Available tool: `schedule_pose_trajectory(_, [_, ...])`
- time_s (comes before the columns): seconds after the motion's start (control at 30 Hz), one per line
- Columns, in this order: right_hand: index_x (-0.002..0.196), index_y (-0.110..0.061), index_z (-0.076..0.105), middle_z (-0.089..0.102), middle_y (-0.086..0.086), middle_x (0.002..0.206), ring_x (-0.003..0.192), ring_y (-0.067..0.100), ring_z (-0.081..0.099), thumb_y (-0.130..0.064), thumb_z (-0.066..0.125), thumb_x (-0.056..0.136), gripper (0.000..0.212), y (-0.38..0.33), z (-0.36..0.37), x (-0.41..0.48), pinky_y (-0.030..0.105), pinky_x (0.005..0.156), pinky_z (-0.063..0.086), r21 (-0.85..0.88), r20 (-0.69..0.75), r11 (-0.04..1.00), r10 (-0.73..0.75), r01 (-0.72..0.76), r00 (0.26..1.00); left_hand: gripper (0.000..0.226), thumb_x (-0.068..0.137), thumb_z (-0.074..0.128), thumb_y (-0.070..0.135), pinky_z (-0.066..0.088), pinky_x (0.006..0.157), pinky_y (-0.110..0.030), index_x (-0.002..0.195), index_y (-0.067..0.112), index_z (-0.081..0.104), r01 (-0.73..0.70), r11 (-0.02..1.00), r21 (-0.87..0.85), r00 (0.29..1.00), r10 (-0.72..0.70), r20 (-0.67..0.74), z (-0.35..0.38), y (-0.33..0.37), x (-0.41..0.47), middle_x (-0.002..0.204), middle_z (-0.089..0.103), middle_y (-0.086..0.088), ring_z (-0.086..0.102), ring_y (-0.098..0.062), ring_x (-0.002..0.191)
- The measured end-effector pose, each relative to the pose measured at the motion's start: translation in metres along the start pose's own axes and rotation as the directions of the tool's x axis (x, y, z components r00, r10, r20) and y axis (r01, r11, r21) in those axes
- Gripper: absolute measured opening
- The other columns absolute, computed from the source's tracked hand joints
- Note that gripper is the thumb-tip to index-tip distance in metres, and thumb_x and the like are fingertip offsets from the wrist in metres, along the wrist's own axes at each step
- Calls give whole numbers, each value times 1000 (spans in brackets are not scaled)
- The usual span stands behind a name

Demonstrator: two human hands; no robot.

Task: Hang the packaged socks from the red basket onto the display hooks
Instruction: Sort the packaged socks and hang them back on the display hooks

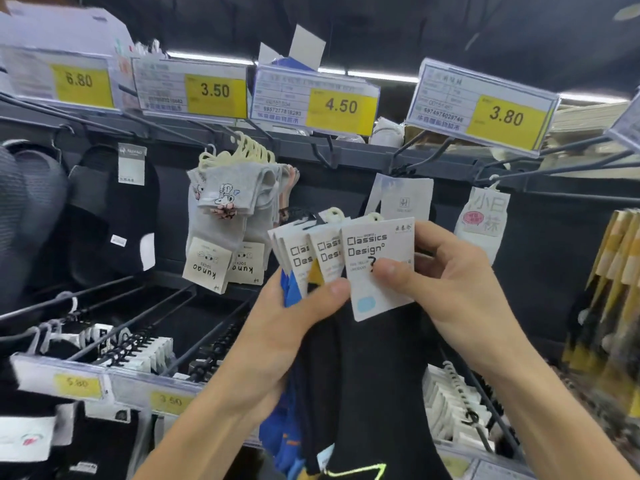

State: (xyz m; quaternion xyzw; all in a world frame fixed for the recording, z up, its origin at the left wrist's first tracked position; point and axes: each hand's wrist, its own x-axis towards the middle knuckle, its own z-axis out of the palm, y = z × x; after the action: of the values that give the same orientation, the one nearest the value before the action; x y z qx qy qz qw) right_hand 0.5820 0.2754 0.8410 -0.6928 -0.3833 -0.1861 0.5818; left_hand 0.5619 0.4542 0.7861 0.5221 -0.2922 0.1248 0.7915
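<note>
Your left hand (277, 327) grips fanned sock packs (301, 258), thumb pressed across cards. Your right hand (460, 282) pinches front pack (377, 271): thumb on card face, fingers behind.
Packs upright, long axis vertical, hanger loops topmost.
Hook (322, 152) lies above, slightly left of front pack; right hand nearer.
Cards read "Classics Design".
Price tags (214, 90): 6.80, 3.50, 4.50, 3.80.
Grey socks (221, 202) labelled "kunao SOCKS".

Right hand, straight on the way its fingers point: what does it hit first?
Right hand pinches the front card; going leftward, it would probably first meet the next cards fanned in the left hand. Depth unclear.
</note>
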Motion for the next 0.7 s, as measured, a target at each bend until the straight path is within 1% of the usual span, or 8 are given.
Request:
schedule_pose_trajectory(0.1, [106,-33,69,76,-8,103,94,12,73,-27,79,79,30,-6,11,2,26,75,60,-86,1,996,-35,35,999,33,73,77,16,59,76,-21,100,36,78,-84,989,121,994,92,-64,-3,6,1,107,79,1,75,-17,99])
schedule_pose_trajectory(0.2, [108,-38,66,70,-11,97,89,9,70,-30,77,80,32,-12,16,9,26,72,60,-181,-55,979,-106,94,993,35,72,74,14,58,70,-18,90,42,78,-128,972,197,984,150,-98,-10,12,2,97,80,5,77,-13,90])
schedule_pose_trajectory(0.3, [95,-33,72,71,-12,89,81,5,67,-29,72,86,10,-19,21,22,16,70,54,-258,-63,953,-183,161,981,38,71,75,15,56,69,-12,86,50,75,-161,935,315,978,194,-76,-18,20,3,93,79,14,75,-5,87])
schedule_pose_trajectory(0.33, [91,-31,73,73,-11,87,80,5,67,-26,72,87,6,-20,22,26,16,70,53,-263,-51,952,-176,157,983,40,72,76,15,55,69,-11,86,52,74,-166,925,343,979,197,-58,-21,22,3,92,79,16,75,-2,86])
schedule_pose_trajectory(0.47, [85,-26,73,73,-8,83,78,11,67,-19,72,89,9,-24,26,39,21,71,53,-315,31,944,-96,100,995,54,81,79,3,53,68,-6,85,56,70,-138,899,416,985,169,-40,-35,30,6,92,77,22,73,4,86])
schedule_pose_trajectory(0.57, [81,-27,67,69,-12,83,73,1,62,-17,65,93,16,-23,29,44,12,63,48,-432,84,896,-75,104,994,41,77,81,15,53,73,-8,92,51,69,-103,892,440,991,128,-28,-46,30,10,99,77,20,73,1,93])
schedule_pose_trajectory(0.63, [82,-29,62,66,-10,79,71,-5,58,-16,62,95,18,-19,33,46,8,63,43,-545,66,831,-89,111,994,36,75,77,20,53,77,-9,98,46,68,-76,888,453,996,92,-12,-51,29,13,104,77,19,72,0,97])
schedule_pose_trajectory(0.7, [85,-26,60,61,-12,78,72,-7,55,-14,61,96,17,-16,38,47,7,64,42,-625,35,771,-132,125,991,36,76,75,19,53,78,-9,99,45,69,-64,887,457,997,71,2,-55,28,17,105,76,19,72,0,99])
